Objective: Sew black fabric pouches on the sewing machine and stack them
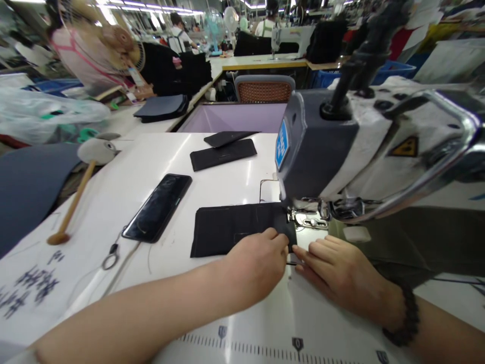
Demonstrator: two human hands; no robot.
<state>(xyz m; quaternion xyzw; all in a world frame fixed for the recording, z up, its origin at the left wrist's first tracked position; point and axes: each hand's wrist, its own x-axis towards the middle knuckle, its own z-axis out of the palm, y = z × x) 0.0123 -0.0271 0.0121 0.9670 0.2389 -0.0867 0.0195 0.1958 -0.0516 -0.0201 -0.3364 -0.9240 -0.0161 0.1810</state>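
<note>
The black cloth piece (215, 227) lies flat on the white counter (223, 187), its right end beside the metal foot (291, 215) of the sewing machine (322, 146). The left hand (261, 263) curls over the cloth's near right part with its fingers bunched; whether it pinches the edge or only presses it, I cannot tell. The right hand (341, 278) has its fingers slightly spread and bent, the index fingertip meeting the cloth's near right corner.

For good control here, light pressure from both hands seems best, enough to steer the edge straight without dragging it against the foot. The layers should sit smooth and aligned at that corner, and the fingertips are close enough to the metal parts to deserve care. The left forearm should not tug the cloth askew.

Further off lie 2 more black pieces (223, 155), the upper partly overlapping the lower. The phone (158, 208) sits to the left, apart from the cloth, so it seems unlikely to snag it
</note>
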